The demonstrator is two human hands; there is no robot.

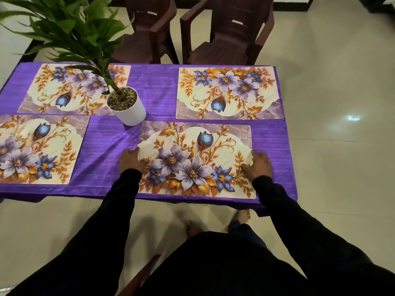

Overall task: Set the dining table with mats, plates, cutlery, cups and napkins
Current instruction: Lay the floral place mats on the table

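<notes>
Nearest the person, at about 6 o'clock on the table, lies the near-right mat [196, 161], flat on the purple tablecloth [111, 142] with its long edge running along the table's near edge. The left hand [130, 160] sits at the mat's left short edge and the right hand [258, 165] at its right short edge; both have fingers bent over the edge, apparently pinching or pressing it, though whether any finger is tucked under the mat cannot be told. Holding both ends at once looks like a way to square the mat to the table edge and to the mats around it, so this is probably the last nudge of mat-laying. At 9 o'clock the near-left mat [36, 150] lies flat, partly cut off by the frame. The only container in view is the white pot [129, 107] at roughly 11 o'clock from the held mat, just beyond its far left corner; it is filled to the rim with small pebbles, from which the plant [70, 28] rises and leans left. The pot overlaps the corner of the far-left mat [70, 88]. At 1 o'clock lies the far-right mat [229, 92]. Beyond the table stand two brown chairs [228, 33]. No plates, cutlery, cups or napkins are visible, so most of the setting remains.
</notes>
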